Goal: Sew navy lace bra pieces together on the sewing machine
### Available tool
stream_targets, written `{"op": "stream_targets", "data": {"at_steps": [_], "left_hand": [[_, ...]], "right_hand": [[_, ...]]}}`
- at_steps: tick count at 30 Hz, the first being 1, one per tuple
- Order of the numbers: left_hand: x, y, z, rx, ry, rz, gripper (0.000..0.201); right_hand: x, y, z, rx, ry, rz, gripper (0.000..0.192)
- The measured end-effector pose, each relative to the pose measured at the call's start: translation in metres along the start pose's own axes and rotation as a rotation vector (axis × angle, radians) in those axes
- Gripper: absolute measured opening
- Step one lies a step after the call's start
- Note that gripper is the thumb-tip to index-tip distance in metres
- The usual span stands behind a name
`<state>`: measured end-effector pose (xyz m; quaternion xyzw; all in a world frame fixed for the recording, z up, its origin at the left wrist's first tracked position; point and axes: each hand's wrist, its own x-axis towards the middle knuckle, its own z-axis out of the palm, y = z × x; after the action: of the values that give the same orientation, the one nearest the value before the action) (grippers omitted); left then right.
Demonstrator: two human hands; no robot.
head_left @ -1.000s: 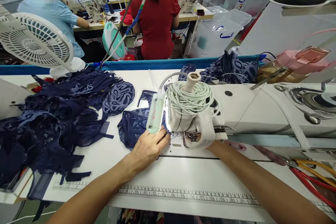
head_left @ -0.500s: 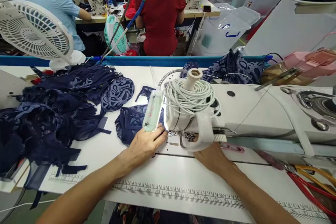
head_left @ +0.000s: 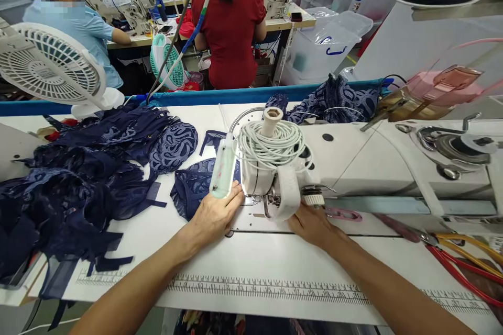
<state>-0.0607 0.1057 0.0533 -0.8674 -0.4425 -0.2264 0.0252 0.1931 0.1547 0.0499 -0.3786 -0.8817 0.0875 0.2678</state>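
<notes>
My left hand (head_left: 215, 213) lies flat beside the sewing machine's needle area, its fingers stretched out and the fingertips at the edge of a navy lace fabric piece (head_left: 188, 188). Over that piece hangs a pale green lamp-like attachment (head_left: 223, 167) on a bendable metal neck. My right hand (head_left: 312, 224) rests on the machine bed just right of the presser foot (head_left: 271, 204). Its fingertips are partly hidden behind the white loop (head_left: 288, 193) on the sewing machine head, so I cannot see whether they hold anything. A coil of pale cord (head_left: 271, 144) sits on top of the head.
A heap of navy fabric pieces (head_left: 78, 183) covers the left side. Scissors (head_left: 426, 239) with red and orange handles lie at right, near a pink tool (head_left: 343, 214). A white fan (head_left: 58, 63) stands back left. Two people sit beyond the blue edge (head_left: 220, 96).
The camera view has shifted a little, so the machine head appears farther left and more of my right fingers show. Both hands stay in nearly the same places.
</notes>
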Motion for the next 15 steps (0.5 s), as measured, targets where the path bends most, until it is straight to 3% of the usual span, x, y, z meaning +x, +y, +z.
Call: {"op": "stream_targets", "data": {"at_steps": [5, 11, 15], "left_hand": [[0.002, -0.002, -0.004, -0.042, 0.026, 0.025, 0.031], [0.001, 0.0, -0.01, -0.028, -0.007, 0.002, 0.026], [0.0, 0.001, -0.009, -0.03, 0.012, -0.028, 0.022]], "right_hand": [[0.002, 0.002, -0.001, -0.015, 0.007, -0.086, 0.034], [0.009, -0.003, -0.003, 0.019, 0.156, -0.201, 0.029], [0.012, -0.005, -0.004, 0.024, 0.178, -0.221, 0.024]]}}
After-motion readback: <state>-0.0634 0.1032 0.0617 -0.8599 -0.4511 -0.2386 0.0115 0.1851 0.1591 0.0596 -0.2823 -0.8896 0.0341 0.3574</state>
